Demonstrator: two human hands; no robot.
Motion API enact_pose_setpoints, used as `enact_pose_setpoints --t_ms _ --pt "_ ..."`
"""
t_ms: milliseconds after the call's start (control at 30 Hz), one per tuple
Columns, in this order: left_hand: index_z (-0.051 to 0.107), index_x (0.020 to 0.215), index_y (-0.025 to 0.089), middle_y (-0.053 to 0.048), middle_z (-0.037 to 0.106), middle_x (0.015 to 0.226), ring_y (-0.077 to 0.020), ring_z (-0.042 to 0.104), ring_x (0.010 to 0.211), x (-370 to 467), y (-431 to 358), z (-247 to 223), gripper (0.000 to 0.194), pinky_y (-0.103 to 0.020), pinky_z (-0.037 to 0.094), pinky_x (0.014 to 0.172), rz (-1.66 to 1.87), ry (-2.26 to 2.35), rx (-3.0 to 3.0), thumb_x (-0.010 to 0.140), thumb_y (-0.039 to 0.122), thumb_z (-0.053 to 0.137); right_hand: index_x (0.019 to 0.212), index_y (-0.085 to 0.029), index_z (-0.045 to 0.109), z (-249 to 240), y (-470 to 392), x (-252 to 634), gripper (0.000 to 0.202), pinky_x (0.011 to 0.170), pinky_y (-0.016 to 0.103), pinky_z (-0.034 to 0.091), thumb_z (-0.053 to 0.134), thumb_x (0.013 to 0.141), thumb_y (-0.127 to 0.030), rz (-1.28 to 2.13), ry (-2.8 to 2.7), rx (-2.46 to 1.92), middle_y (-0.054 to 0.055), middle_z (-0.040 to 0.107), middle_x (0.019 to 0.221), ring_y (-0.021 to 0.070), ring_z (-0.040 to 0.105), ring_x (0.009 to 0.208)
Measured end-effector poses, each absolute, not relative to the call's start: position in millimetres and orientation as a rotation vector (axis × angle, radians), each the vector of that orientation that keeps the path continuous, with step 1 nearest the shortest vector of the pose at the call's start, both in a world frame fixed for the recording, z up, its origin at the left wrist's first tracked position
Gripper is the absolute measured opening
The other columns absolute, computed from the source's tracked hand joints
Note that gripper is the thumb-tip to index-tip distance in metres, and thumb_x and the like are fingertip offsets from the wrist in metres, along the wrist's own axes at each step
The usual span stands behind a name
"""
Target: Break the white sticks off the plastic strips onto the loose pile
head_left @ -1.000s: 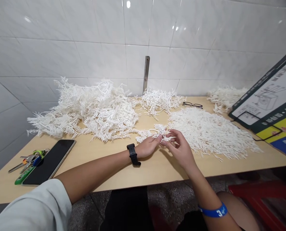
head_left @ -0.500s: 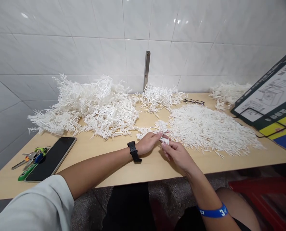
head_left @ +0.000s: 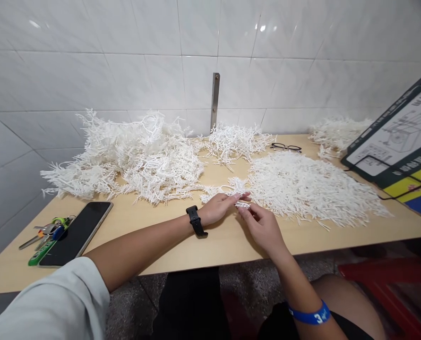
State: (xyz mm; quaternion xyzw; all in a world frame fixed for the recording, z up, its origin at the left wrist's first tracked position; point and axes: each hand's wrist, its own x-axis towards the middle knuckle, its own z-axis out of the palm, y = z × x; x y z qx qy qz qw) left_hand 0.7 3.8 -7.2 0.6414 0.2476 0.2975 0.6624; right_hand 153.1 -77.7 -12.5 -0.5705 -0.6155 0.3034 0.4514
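Note:
My left hand [head_left: 218,208], with a black watch on its wrist, is closed on a small white branching plastic piece [head_left: 242,204]. From the right, my right hand [head_left: 262,225] pinches the near end of the same piece between thumb and fingers. The part inside the left fingers is hidden. Just beyond my hands lies a small cluster of white branched pieces [head_left: 237,184]. To the right spreads a wide, flat heap of short white pieces [head_left: 309,189]. On the left rises a taller tangled pile of white branched pieces [head_left: 142,156].
A phone [head_left: 76,233] with keys [head_left: 50,230] beside it lies at the table's left. Eyeglasses [head_left: 286,147] rest near the wall, by another white pile [head_left: 233,141]. A printed box [head_left: 398,146] leans at the right. A red stool [head_left: 390,283] stands below the table edge.
The white piece between my hands has tilted flatter. My right hand has turned slightly, its fingers closer to the left fingertips. The left hand has hardly moved.

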Motion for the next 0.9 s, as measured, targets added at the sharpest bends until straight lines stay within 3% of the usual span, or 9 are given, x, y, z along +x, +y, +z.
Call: enact_pose_setpoints --t_ms 133,300,433,567,667,800,900 --pt "0.071 0.113 0.009 -0.019 0.068 0.117 -0.0251 0.064 0.098 1.7 2.2 -8.9 0.065 -0.039 0.044 0.093 0.690 0.547 1.302 0.083 0.064 0.057 0.065 -0.018 0.058 -15.5 -79.7 150.9 0.042 0.062 0.027 0.040 0.050 0.092 -0.048 0.820 -1.485 -1.390 0.002 0.060 0.062 0.0158 0.055 0.061" --pt "0.073 0.094 0.006 -0.017 0.073 0.093 -0.0199 0.065 0.077 3.8 5.1 -10.8 0.057 -0.033 0.048 0.077 0.784 0.635 1.220 0.083 0.060 0.060 0.058 -0.018 0.054 -14.3 -98.0 132.0 0.045 0.057 0.027 0.035 0.046 0.095 -0.044 0.762 -1.643 -1.437 0.000 0.056 0.055 0.0140 0.051 0.054" --pt "0.071 0.092 0.005 -0.016 0.073 0.087 -0.0153 0.061 0.063 4.4 12.5 -9.1 0.056 -0.030 0.047 0.066 0.945 0.779 1.110 0.088 0.058 0.054 0.064 -0.019 0.058 -5.7 -109.4 130.3 0.042 0.061 0.027 0.040 0.041 0.097 -0.039 0.827 -1.790 -1.381 0.002 0.062 0.063 0.0165 0.058 0.062" --pt "0.072 0.104 0.007 -0.019 0.072 0.103 -0.0209 0.066 0.085 3.8 9.8 -8.9 0.055 -0.036 0.047 0.084 0.810 0.649 1.205 0.087 0.057 0.057 0.093 -0.017 0.068 6.8 -88.5 164.5 0.033 0.073 0.035 0.045 0.037 0.095 -0.030 0.304 -1.711 -1.735 0.012 0.069 0.093 0.0260 0.062 0.085" --pt "0.069 0.115 0.009 -0.019 0.067 0.120 -0.0244 0.064 0.100 2.5 5.8 -8.5 0.058 -0.039 0.044 0.094 0.807 0.613 1.220 0.087 0.059 0.056 0.115 -0.014 0.063 13.3 -69.8 180.4 0.035 0.080 0.041 0.045 0.044 0.090 -0.029 -0.003 -1.613 -1.827 0.017 0.065 0.111 0.0295 0.060 0.095" --pt "0.069 0.117 0.012 -0.016 0.064 0.128 -0.0284 0.057 0.118 0.1 6.4 -6.9 0.057 -0.041 0.039 0.103 0.776 0.561 1.271 0.087 0.058 0.057 0.106 -0.018 0.065 12.2 -62.0 165.3 0.035 0.067 0.033 0.046 0.056 0.086 -0.045 0.489 -1.613 -1.661 0.009 0.068 0.096 0.0211 0.060 0.075" --pt "0.067 0.122 0.014 -0.014 0.063 0.130 -0.0279 0.056 0.121 -0.4 10.1 -7.8 0.057 -0.040 0.037 0.106 0.757 0.535 1.273 0.086 0.058 0.058 0.085 -0.019 0.065 7.1 -62.6 148.3 0.030 0.061 0.029 0.042 0.053 0.088 -0.046 0.662 -1.640 -1.512 0.004 0.065 0.076 0.0178 0.056 0.066"
